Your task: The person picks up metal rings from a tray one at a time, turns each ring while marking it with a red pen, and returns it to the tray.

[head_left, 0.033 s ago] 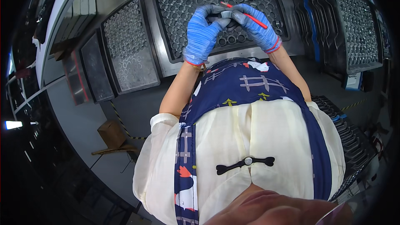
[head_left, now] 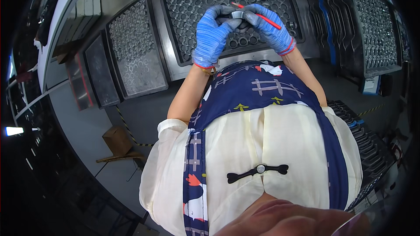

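Blue-gloved left hand [head_left: 213, 35] and right hand [head_left: 270, 27] together gripping a metal ring [head_left: 237, 15], right also holding a red stick [head_left: 258, 15], above black tray [head_left: 175, 39] of rings on tabletop [head_left: 179, 72]

A brown cardboard box [head_left: 117, 140], roughly cube-shaped with its flaps shut, stands on the floor at the left, on a low flat wooden board. At the far right, a small white label with a blue edge [head_left: 370, 85] hangs just below the corner of the dark trays; its print is too small to tell.
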A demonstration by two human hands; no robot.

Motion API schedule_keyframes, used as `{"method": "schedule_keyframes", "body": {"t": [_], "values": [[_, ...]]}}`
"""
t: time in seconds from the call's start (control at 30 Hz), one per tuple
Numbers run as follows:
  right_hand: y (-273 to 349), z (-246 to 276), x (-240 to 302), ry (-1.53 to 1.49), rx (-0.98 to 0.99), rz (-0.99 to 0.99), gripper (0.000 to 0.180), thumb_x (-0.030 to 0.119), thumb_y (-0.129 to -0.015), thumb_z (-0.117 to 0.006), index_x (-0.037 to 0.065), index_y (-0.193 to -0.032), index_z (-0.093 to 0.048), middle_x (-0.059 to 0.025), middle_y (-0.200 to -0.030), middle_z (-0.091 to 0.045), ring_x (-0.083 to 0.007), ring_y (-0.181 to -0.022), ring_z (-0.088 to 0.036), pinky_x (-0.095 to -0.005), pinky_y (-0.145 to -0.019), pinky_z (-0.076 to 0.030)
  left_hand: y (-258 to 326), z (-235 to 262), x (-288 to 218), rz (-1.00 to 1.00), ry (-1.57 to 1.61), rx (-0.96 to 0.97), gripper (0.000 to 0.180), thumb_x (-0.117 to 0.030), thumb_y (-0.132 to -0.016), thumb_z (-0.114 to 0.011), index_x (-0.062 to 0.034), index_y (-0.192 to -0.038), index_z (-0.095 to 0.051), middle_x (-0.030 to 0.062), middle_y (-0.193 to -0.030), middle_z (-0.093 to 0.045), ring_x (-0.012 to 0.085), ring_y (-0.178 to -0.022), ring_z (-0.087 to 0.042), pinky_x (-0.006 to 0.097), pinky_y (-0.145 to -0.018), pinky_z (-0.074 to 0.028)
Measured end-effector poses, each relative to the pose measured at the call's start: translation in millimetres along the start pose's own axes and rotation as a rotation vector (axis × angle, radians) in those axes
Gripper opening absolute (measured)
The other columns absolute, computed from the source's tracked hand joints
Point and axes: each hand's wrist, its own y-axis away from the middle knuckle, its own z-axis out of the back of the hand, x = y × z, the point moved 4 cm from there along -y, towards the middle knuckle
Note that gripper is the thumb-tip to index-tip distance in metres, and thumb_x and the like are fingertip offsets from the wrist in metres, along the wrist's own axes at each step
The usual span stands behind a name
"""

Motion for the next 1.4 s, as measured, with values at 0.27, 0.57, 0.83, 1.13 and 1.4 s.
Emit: {"method": "schedule_keyframes", "body": {"t": [0.27, 0.57, 0.83, 1.13, 1.4], "values": [[1, -1, 3, 0.273, -0.009, 0.143, 0.028, 0.023, -0.092, -0.054, 0.001, -0.11, -0.058, -0.0073, -0.092, -0.062, -0.0127, -0.083, -0.062, -0.0246, -0.074, -0.051, 0, 3, 1, -0.187, -0.29, 0.016, 0.032, 0.0, -0.075, -0.068, -0.0006, -0.105, -0.057, 0.0077, -0.096, -0.06, 0.0136, -0.083, -0.06, 0.025, -0.073, -0.051], [1, 1, -5, 0.351, -0.023, 0.169, 0.027, 0.022, -0.091, -0.056, 0.001, -0.109, -0.059, -0.0064, -0.092, -0.063, -0.0114, -0.08, -0.061, -0.0244, -0.071, -0.048, 6, -3, -10, -0.331, -0.653, 0.01, 0.033, 0.0, -0.075, -0.068, 0.0002, -0.106, -0.056, 0.0082, -0.096, -0.06, 0.0142, -0.084, -0.06, 0.026, -0.078, -0.05], [0, -1, -1, 0.3, -0.009, 0.037, 0.029, 0.023, -0.09, -0.057, 0.001, -0.109, -0.059, -0.0055, -0.09, -0.063, -0.0099, -0.081, -0.06, -0.0245, -0.073, -0.048, 7, 3, -3, -0.117, -0.301, -0.013, 0.033, 0.001, -0.075, -0.067, -0.0003, -0.106, -0.056, 0.0075, -0.096, -0.06, 0.0137, -0.083, -0.06, 0.026, -0.077, -0.05], [2, -4, -2, 0.063, 0.021, -0.002, 0.031, 0.023, -0.091, -0.056, -0.001, -0.112, -0.057, -0.0095, -0.092, -0.064, -0.0139, -0.081, -0.064, -0.0255, -0.073, -0.051, 8, 7, 5, 0.032, -0.009, -0.006, 0.032, -0.003, -0.077, -0.068, 0.0029, -0.106, -0.055, 0.0095, -0.096, -0.061, 0.0134, -0.082, -0.06, 0.025, -0.074, -0.05], [6, -8, -7, -0.132, 0.006, -0.056, 0.032, 0.023, -0.092, -0.055, -0.001, -0.112, -0.055, -0.0093, -0.094, -0.063, -0.0157, -0.08, -0.063, -0.0259, -0.074, -0.051, 12, 2, -6, 0.048, -0.107, -0.009, 0.041, -0.001, -0.075, -0.069, 0.0031, -0.112, -0.052, 0.0094, -0.096, -0.061, 0.011, -0.08, -0.058, 0.023, -0.07, -0.049]]}}
